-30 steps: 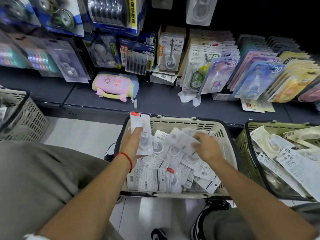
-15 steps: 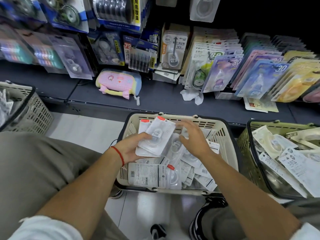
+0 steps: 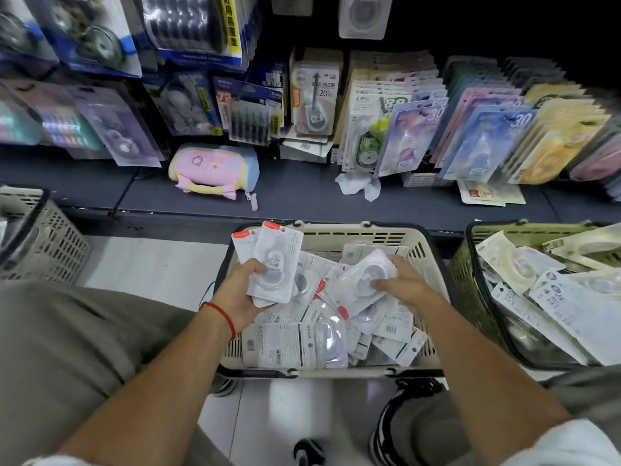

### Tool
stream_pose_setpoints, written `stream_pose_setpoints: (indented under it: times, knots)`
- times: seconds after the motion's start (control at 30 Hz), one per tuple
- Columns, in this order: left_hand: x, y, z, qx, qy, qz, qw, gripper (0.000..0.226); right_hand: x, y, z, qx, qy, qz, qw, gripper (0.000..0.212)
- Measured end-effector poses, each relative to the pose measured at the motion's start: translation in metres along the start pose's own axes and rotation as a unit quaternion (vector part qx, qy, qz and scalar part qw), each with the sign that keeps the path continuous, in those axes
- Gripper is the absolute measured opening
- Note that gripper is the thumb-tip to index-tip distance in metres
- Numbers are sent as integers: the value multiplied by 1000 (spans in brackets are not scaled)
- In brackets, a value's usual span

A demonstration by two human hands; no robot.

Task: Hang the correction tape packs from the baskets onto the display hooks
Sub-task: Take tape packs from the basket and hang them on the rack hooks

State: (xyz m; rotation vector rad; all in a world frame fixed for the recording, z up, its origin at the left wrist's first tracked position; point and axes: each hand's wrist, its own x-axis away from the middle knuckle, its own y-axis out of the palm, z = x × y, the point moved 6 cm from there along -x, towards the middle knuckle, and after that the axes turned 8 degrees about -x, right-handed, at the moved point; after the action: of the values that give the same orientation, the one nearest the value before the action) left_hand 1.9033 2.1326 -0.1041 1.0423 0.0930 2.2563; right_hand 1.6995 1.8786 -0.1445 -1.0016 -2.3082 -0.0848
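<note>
Grey basket (image 3: 43, 240): far left of left hand, on floor, partly out of frame.
Pink/blue pouch (image 3: 215, 169): on dark shelf (image 3: 302, 196), above and beyond left hand.
Left hand (image 3: 240, 295): red cord at wrist; fingers curled round small stack of white correction tape packs (image 3: 272, 264), approx. 2–3, red tabs up, held upright over near-left part of cream basket (image 3: 336, 235).
Cream basket: directly under both hands, on floor; loose packs (image 3: 295, 344) heaped inside, overlapping, some face down w/ barcodes showing.
Right hand (image 3: 405, 284): thumb and fingers pinch single pack (image 3: 363, 280), tilted, red tab pointing down-left, just above the heap; apart from left-hand stack.
Green basket (image 3: 470, 280): right of right hand, just beside cream basket; holds larger white packs.
Hanging display packs (image 3: 487, 136): beyond right hand, above shelf, in rows, pastel cards; hooks themselves not discernible.
</note>
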Motion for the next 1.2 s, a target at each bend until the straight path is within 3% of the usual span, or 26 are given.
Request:
stream_pose_setpoints:
  times: [0.17, 0.27, 0.33, 0.43, 0.5, 0.6, 0.7, 0.77, 0.83, 0.9, 0.97, 1.1, 1.2]
  knots:
    - [-6, 13, -1, -38, 44, -5, 998, 53, 10, -21, -23, -229, -21, 27, 973, 45]
    - [-8, 21, -8, -49, 47, 9, 998, 61, 22, 0, -46, -342, -64, -4, 938, 64]
    - [-9, 30, -13, -35, 53, 1, 998, 66, 31, 28, -57, -342, -73, -40, 936, 67]
    - [-6, 43, -14, -17, 73, -43, 996, 71, 43, 69, -59, -175, -85, -23, 981, 40]
    - [-5, 44, -12, -10, 80, -64, 995, 67, 47, 89, -56, -65, -104, 1, 992, 37]
    - [-3, 44, -12, -18, 82, -88, 993, 58, 54, 108, -56, 13, -129, -21, 991, 36]
    - [-3, 33, -14, -20, 72, -18, 997, 64, 50, 114, -55, 81, -128, -84, 985, 34]
    - [-6, 25, -14, -7, 61, 18, 998, 65, 40, 104, -49, 103, -111, -69, 986, 37]
    - [-10, 19, -14, 11, 55, 30, 998, 68, 26, 83, -36, 209, -114, 1, 971, 32]
    - [-11, 17, -12, 22, 56, 22, 998, 65, 19, 67, -9, 378, -69, 25, 923, 52]
    - [-11, 20, -12, 26, 61, 4, 998, 59, 18, 60, 18, 467, -21, 24, 884, 70]
    - [-9, 26, -10, 19, 61, -36, 997, 54, 17, 64, 28, 493, -47, 33, 868, 88]
    - [-5, 30, -7, 38, 48, -58, 996, 56, 18, 44, 11, 429, -25, 56, 901, 81]
